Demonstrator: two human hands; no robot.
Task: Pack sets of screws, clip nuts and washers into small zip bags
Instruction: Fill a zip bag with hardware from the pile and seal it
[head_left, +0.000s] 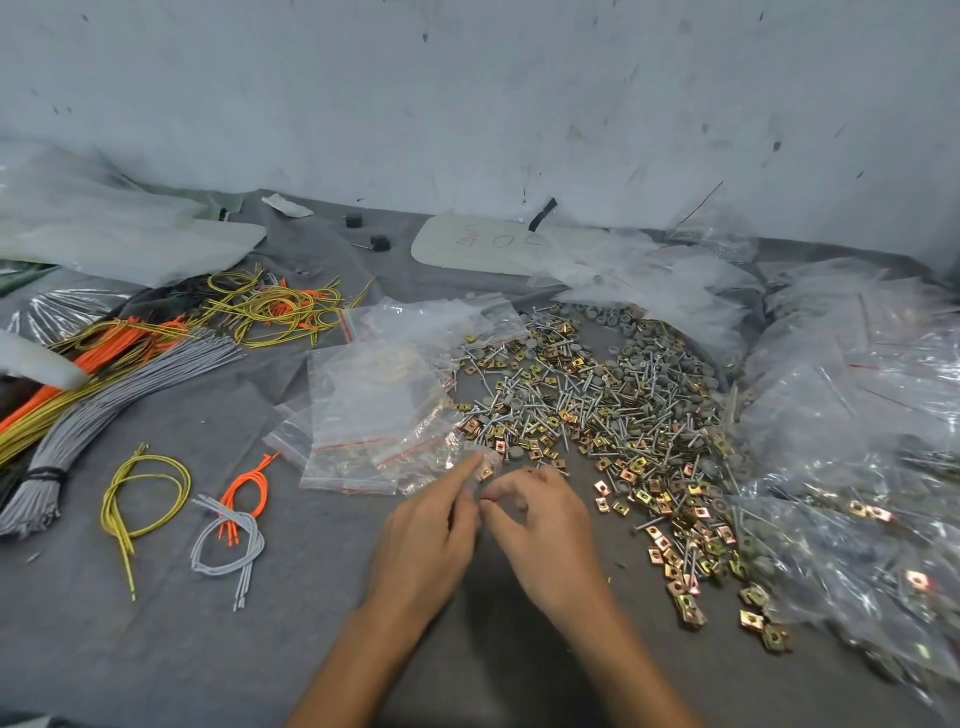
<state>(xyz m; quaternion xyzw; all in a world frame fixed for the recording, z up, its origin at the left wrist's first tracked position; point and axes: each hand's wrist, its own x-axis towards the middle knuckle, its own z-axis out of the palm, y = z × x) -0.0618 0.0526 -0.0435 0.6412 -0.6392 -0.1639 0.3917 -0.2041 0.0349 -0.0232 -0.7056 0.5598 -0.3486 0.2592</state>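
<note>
Head view: left hand (431, 535), right hand (545, 525) hold zip bag (474, 486); clip nut (487, 472) inside.

A matt grey cloth (156, 649), soft and slightly creased, covers the counter (519, 675). The zip bags (374, 415) are thin clear plastic, glossy and crinkled. The screws (623, 415) are bright silvery metal. The clip nuts (660, 551) are metal with a shiny yellow-gold, iridescent plating. The washers (670, 338) look dull grey and matt. The wires (104, 410) have smooth plastic sheaths. The wall (467, 104) is pale, rough and scuffed.
</note>
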